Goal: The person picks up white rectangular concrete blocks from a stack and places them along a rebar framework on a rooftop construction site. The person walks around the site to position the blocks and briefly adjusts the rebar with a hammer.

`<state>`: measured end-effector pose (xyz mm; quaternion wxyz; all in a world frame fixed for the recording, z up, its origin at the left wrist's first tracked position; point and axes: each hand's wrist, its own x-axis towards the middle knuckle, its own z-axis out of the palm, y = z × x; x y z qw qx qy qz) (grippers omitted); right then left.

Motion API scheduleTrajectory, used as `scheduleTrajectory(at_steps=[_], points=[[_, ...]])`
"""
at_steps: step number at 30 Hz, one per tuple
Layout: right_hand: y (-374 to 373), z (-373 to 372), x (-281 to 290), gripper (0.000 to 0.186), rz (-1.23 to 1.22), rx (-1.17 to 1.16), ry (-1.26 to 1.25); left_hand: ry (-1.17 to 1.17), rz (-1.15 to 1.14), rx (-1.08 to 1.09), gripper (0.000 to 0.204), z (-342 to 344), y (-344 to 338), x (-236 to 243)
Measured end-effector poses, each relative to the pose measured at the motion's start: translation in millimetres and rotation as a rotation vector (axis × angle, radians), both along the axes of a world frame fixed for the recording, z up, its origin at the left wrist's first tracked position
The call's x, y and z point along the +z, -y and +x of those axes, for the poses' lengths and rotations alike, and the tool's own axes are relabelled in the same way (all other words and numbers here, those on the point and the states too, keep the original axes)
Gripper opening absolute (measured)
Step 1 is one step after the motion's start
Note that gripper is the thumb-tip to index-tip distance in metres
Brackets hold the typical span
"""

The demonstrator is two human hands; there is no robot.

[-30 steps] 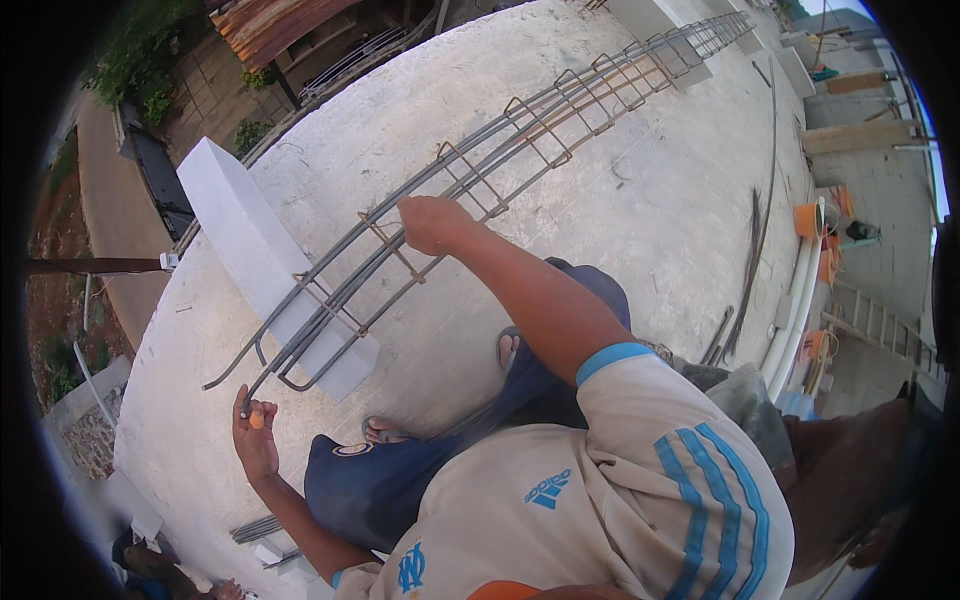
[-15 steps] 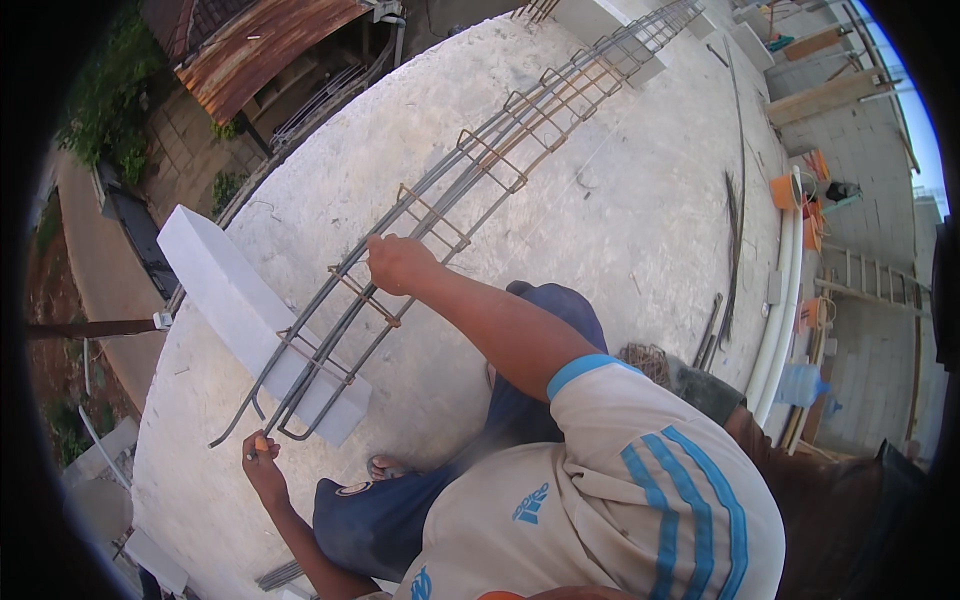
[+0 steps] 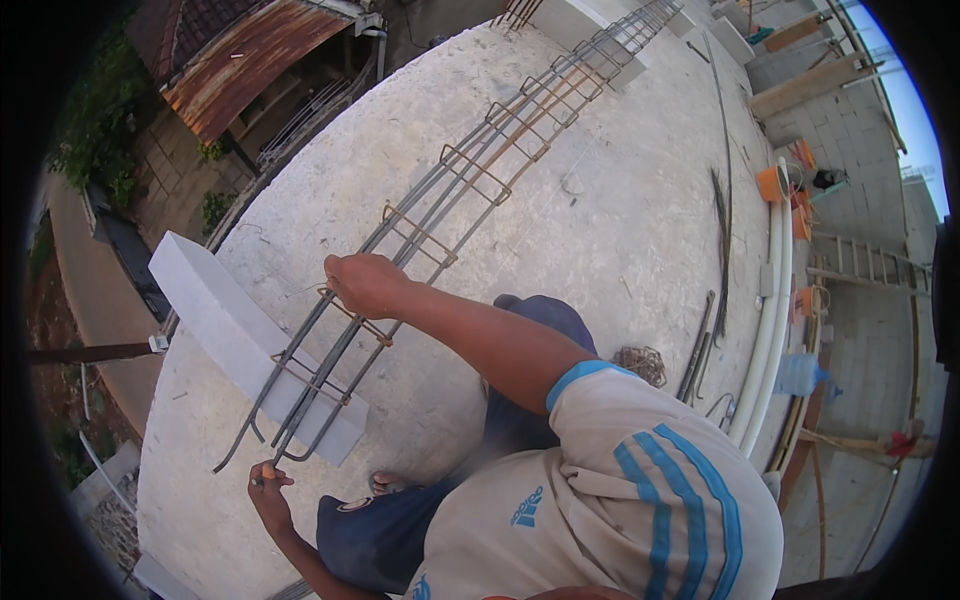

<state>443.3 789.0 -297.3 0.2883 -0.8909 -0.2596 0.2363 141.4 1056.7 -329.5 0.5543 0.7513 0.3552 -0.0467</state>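
A long rebar cage (image 3: 447, 222), with lengthwise bars tied inside square stirrups, runs from the lower left to the far upper right. Its near end, with hooked bar tips, rests over a long white block (image 3: 225, 305). My right hand (image 3: 368, 285) is closed around the cage's upper bars, close to a stirrup; the fingertips are partly hidden. At the hooked end, my left hand (image 3: 268, 487) is closed on a small orange-handled tool (image 3: 267, 472), held right by a bar tip. Most of that tool is hidden in the fingers.
Another pale block (image 3: 625, 68) supports the cage's far part. Loose bars (image 3: 720, 250), a wire bundle (image 3: 640, 365) and white pipes (image 3: 768, 340) lie to the right, near orange buckets (image 3: 770, 184) and a ladder (image 3: 870, 265). The concrete slab's edge drops off at left, beside a rusty roof (image 3: 255, 70).
My right hand has slid along the cage toward its hooked end. My left hand stays by the bar tip. A dark-clothed shape at the right has gone out of view. The view has shifted slightly.
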Motion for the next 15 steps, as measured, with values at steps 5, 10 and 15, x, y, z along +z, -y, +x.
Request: scheduleTrajectory(at_steps=[5,10,15], points=[[7.7,-0.5,-23.5,0.02,-0.194,0.029,-0.003,-0.123,-0.21,0.032,0.029,-5.1,-3.3,-11.9],[6.0,-5.3,-31.8,0.023,-0.225,0.078,-0.108,-0.214,-0.408,0.017,0.025,-11.0,-6.2,-19.9],[11.0,-10.7,-37.4,0.029,-0.277,0.145,-0.209,-0.198,-0.611,0.075,0.026,-12.8,-10.3,-30.3]])
